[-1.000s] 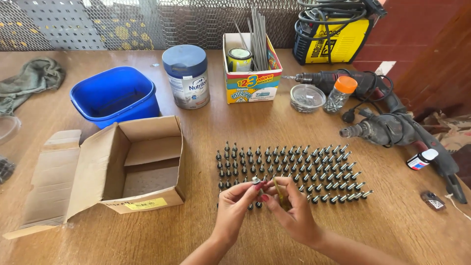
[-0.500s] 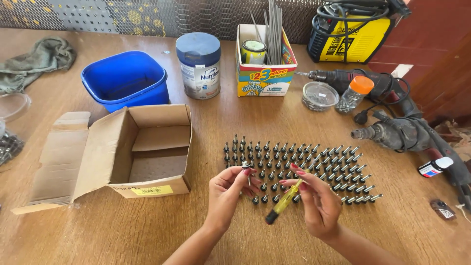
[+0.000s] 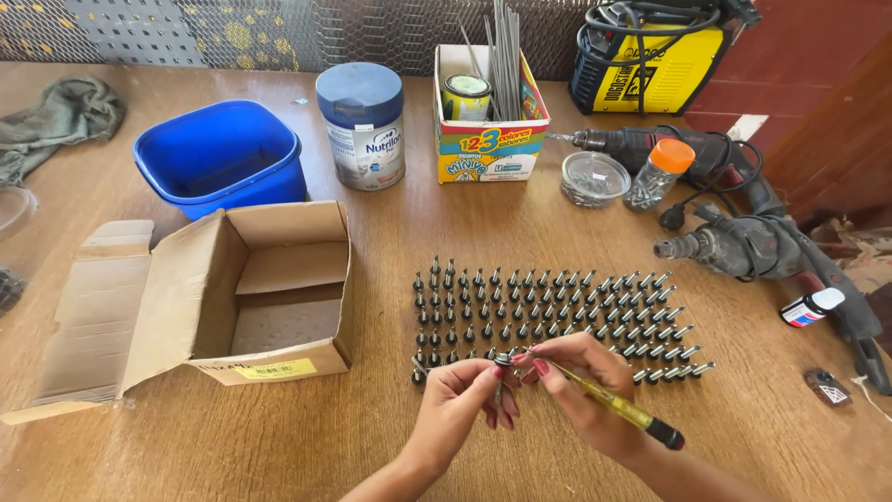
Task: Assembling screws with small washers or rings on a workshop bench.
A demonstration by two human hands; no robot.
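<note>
While the left hand [image 3: 455, 400] pinches a small, rigid, light metal screw [image 3: 503, 360] by its head, the right hand [image 3: 581, 390] grips a slim yellow-handled screwdriver [image 3: 618, 406].

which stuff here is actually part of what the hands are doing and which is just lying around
In use:
left hand
right hand
small screw
yellow screwdriver
rows of screws

Lying about:
open cardboard box
blue tub
tin can
two drills
rag
</note>
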